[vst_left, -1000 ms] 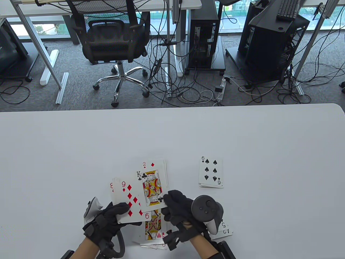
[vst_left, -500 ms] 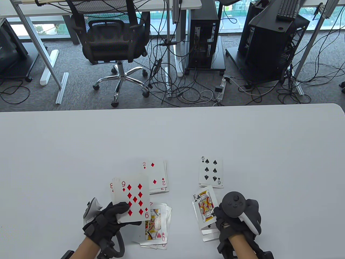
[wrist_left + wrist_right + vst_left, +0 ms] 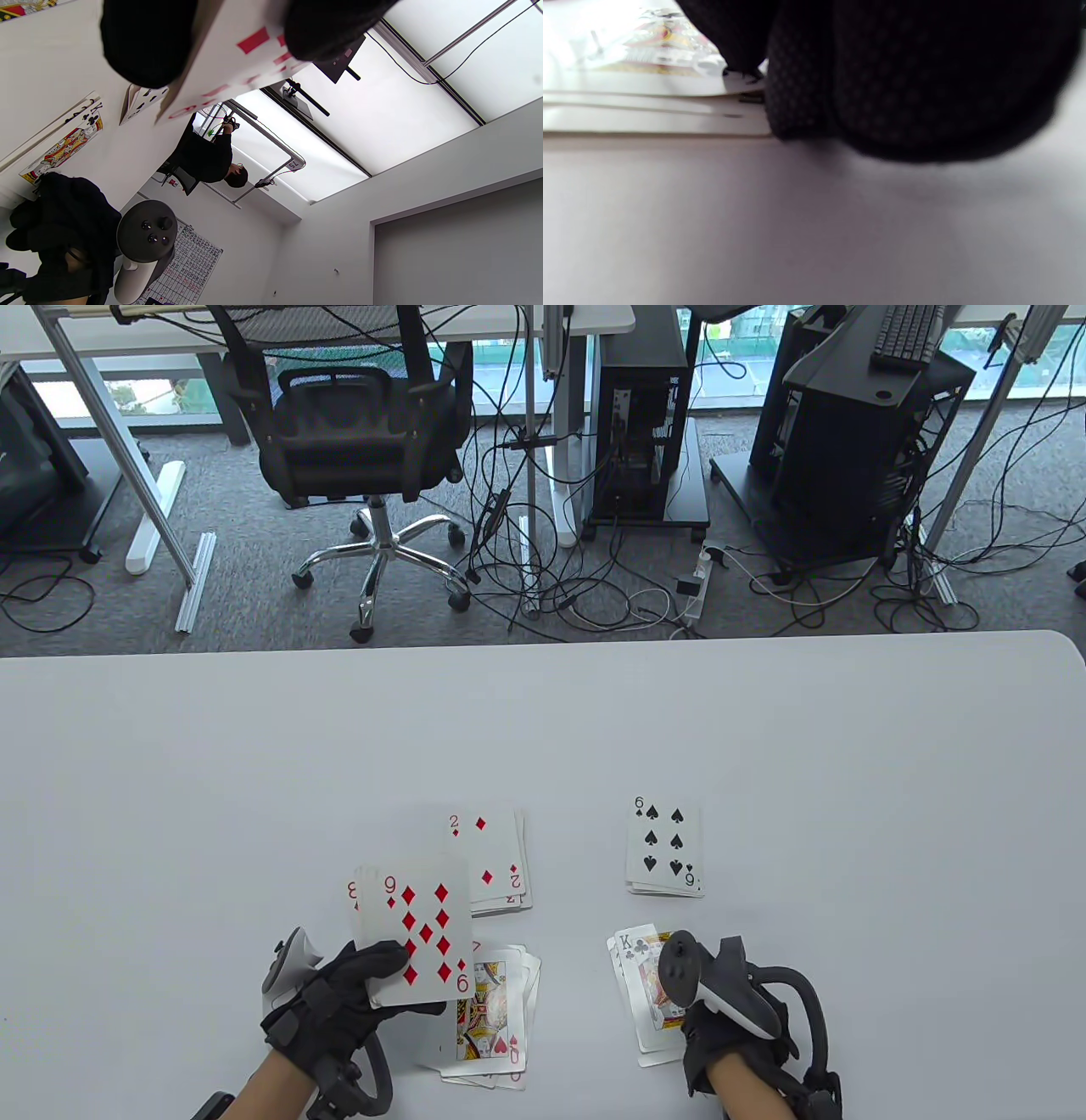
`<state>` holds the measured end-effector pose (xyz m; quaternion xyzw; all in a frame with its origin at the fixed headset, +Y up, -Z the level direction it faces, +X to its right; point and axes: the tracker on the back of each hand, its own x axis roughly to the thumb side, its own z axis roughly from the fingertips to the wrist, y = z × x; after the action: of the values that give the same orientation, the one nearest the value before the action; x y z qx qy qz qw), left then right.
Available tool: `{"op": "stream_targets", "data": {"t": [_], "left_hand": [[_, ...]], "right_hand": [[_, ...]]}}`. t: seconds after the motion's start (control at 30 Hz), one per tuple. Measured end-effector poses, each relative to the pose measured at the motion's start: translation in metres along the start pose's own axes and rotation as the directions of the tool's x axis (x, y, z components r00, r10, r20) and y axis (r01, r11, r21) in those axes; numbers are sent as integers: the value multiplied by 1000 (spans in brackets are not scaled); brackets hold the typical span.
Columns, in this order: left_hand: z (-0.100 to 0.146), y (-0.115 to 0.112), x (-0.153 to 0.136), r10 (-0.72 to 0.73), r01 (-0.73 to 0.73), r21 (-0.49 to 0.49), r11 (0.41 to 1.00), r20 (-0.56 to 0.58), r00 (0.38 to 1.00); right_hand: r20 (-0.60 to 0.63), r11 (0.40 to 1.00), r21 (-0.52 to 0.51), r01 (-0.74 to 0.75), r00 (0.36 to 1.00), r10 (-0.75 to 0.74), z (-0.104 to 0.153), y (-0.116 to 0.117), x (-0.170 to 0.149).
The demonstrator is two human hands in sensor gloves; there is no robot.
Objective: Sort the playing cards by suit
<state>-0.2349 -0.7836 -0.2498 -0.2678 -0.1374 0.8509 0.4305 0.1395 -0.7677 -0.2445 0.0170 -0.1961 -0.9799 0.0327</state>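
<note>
Now right hand fingers, grip unclear, should square king of clubs under them; left hand grips deck.

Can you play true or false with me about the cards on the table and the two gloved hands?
1. The left hand holds cards with a nine of diamonds on top. True.
2. The card on top of the spade pile is a ten. False: it is a six of spades.
3. The king of clubs lies on the pile by the right hand. True.
4. The two of diamonds sits in the right hand. False: it lies on the table, on a pile beyond the left hand.
5. Every pile is face down. False: the top cards show their faces.
</note>
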Motion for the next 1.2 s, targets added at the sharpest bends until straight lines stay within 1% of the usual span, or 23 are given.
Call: {"op": "stream_targets", "data": {"t": [0.1, 0.17, 0.27, 0.33, 0.4, 0.43, 0.47, 0.53, 0.57, 0.63, 0.7, 0.73, 0.8, 0.9, 0.97, 1.0, 1.1, 1.13, 1.2], "left_hand": [[0, 0, 0, -2, 2, -3, 1000, 2, 1000], [0, 1, 0, -1, 1, -4, 1000, 1, 1000], [0, 1, -1, -1, 1, -5, 1000, -4, 1000], [0, 1, -1, -1, 1, -5, 1000, -6, 1000], [0, 1, -1, -2, 2, -5, 1000, -6, 1000], [0, 1, -1, -2, 2, -5, 1000, -6, 1000], [0, 1, -1, -3, 3, -5, 1000, -5, 1000], [0, 1, -1, -4, 4, -4, 1000, -5, 1000], [0, 1, -1, -4, 4, -4, 1000, -5, 1000], [-1, 1, -1, -4, 4, -4, 1000, -5, 1000], [-1, 1, -1, -5, 5, -5, 1000, -5, 1000], [-1, 1, -1, -5, 5, -5, 1000, -5, 1000], [-1, 1, -1, -6, 6, -5, 1000, -4, 1000], [-1, 1, -1, -6, 6, -12, 1000, -1, 1000], [-1, 1, 0, -8, 8, -13, 1000, 7, 1000], [-1, 1, 1, -19, 19, -13, 1000, 9, 1000], [-1, 1, 1, -23, 23, -17, 1000, 12, 1000], [-1, 2, 1, -18, 18, -17, 1000, 13, 1000], [-1, 1, 1, -16, 16, -17, 1000, 13, 1000]], "right_hand": [[-2, 999, -26, 26, 1000, -27, 2, -11, 3], [38, 993, -90, 72, 997, -69, 5, -24, 11], [153, 972, -176, 154, 980, -127, 11, -44, 30], [257, 945, -211, 251, 947, -194, 15, -54, 46], [394, 897, -214, 388, 874, -284, 19, -61, 66], [437, 870, -215, 443, 840, -320, 20, -63, 74], [501, 834, -207, 511, 788, -359, 22, -65, 85], [585, 777, -184, 602, 702, -405, 24, -67, 103], [609, 762, -172, 625, 675, -416, 25, -67, 109], [664, 712, -143, 687, 600, -446, 27, -66, 127], [694, 696, -111, 709, 557, -457, 28, -65, 141], [699, 697, -99, 710, 548, -460, 29, -64, 147], [698, 703, -83, 706, 545, -464, 29, -61, 158], [697, 688, -137, 713, 563, -444, 27, -56, 167], [701, 664, -175, 727, 566, -435, 26, -54, 167], [700, 650, -170, 740, 556, -449, 25, -53, 166], [663, 578, -89, 811, 481, -573, 18, -52, 159], [657, 564, -75, 822, 467, -592, 16, -52, 157], [646, 552, -83, 830, 466, -605, 13, -53, 152]]}}
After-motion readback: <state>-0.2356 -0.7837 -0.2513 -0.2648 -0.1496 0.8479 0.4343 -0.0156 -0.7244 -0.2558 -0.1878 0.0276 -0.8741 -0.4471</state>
